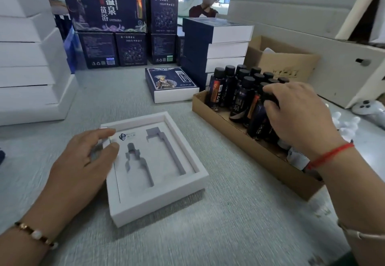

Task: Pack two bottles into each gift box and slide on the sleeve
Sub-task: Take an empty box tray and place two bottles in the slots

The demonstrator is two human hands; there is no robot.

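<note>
A white gift box tray (200,177) lies open on the grey table in front of me, with two bottle-shaped hollows, both bare. My left hand (83,161) rests on the tray's left rim, fingers spread. To the right stands a low cardboard tray (218,117) with several dark bottles (239,90) upright in it. My right hand (295,117) curls over the cap end of a dark bottle (260,120) near the tray's front. A sleeved blue box (169,83) lies flat behind the white tray.
A stack of sleeved blue boxes (216,45) rises behind the bottles. Large dark cartons (108,9) stand at the back. White boxes (29,61) pile up at the left. An open brown carton (283,61) sits at the right, and a person sits at the far back.
</note>
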